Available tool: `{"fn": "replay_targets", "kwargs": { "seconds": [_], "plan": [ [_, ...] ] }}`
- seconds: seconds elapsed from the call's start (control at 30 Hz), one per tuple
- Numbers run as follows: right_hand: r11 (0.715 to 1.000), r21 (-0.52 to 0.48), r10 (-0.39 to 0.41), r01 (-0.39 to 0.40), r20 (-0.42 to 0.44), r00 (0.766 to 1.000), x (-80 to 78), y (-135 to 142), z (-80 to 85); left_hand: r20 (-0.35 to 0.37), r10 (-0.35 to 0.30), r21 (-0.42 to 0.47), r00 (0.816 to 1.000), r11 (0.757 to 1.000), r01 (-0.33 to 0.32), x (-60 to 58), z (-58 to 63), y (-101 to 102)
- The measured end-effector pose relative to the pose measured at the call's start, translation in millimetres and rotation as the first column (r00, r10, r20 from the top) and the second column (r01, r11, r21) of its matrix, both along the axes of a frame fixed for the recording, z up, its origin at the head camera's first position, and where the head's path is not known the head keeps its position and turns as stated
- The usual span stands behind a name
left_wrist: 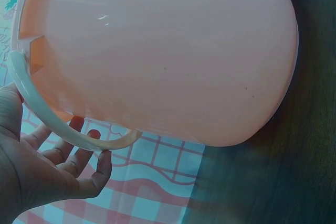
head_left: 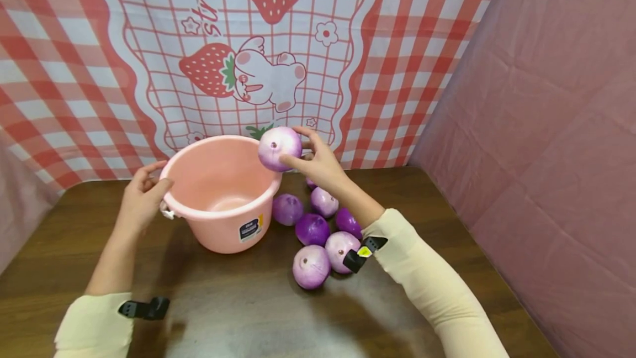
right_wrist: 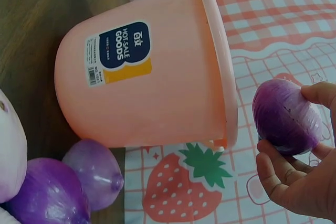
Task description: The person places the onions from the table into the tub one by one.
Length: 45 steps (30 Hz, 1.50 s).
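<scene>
My left hand (head_left: 138, 202) grips the left rim of a pink plastic bucket (head_left: 211, 236), thumb over the edge. In the left wrist view its fingers curl beside the bucket's pale handle (left_wrist: 50, 114). My right hand (head_left: 322, 164) holds a purple onion (head_left: 278, 147) between thumb and fingers. This onion is raised at the bucket's right rim and overlaps it in the head view; the right wrist view shows a gap between them. Inside, the visible bucket floor (head_left: 228, 202) is bare. Several more onions (head_left: 311, 267) lie on the table right of the bucket, some partly behind my right forearm.
The bucket stands on a dark wooden table (head_left: 238, 314). A red-checked cloth (head_left: 397, 59) with strawberry prints hangs behind it, and a pink cloth (head_left: 556, 126) hangs on the right. A printed label (right_wrist: 118, 53) is on the bucket's side.
</scene>
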State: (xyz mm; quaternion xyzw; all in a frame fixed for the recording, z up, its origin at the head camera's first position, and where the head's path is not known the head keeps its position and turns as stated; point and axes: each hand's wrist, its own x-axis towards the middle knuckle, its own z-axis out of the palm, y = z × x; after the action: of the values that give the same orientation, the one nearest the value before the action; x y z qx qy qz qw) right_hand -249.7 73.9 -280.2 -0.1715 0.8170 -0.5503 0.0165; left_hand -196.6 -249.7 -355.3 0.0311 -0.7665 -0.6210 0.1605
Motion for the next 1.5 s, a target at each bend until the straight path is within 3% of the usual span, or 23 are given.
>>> {"fn": "replay_targets", "kwargs": {
  "seconds": [0.3, 0.67, 0.9, 1.5],
  "plan": [
    [1.0, 0.021, 0.001, -0.001, -0.025, 1.0, 0.0, -11, 1.2, -0.005, 0.008, -0.011, 1.0, 1.0, -0.008, -0.6, 0.4, 0],
    [0.999, -0.013, 0.032, -0.032, -0.042, 0.999, -2.1, -27, 0.4, -0.029, -0.023, 0.085, 0.999, 0.996, 0.025, -0.9, 0.3, -2],
    [0.999, -0.008, 0.046, -0.047, -0.06, 0.997, -1.6, -32, -2.9, -0.022, -0.018, 0.083, 1.0, 0.996, 0.019, -0.2, 0.0, -1],
    [0.998, -0.022, 0.06, -0.06, -0.015, 0.998, 0.9, -46, -3.9, -0.02, -0.007, 0.067, 1.0, 0.998, 0.008, 1.4, -0.6, 1]
  ]
}}
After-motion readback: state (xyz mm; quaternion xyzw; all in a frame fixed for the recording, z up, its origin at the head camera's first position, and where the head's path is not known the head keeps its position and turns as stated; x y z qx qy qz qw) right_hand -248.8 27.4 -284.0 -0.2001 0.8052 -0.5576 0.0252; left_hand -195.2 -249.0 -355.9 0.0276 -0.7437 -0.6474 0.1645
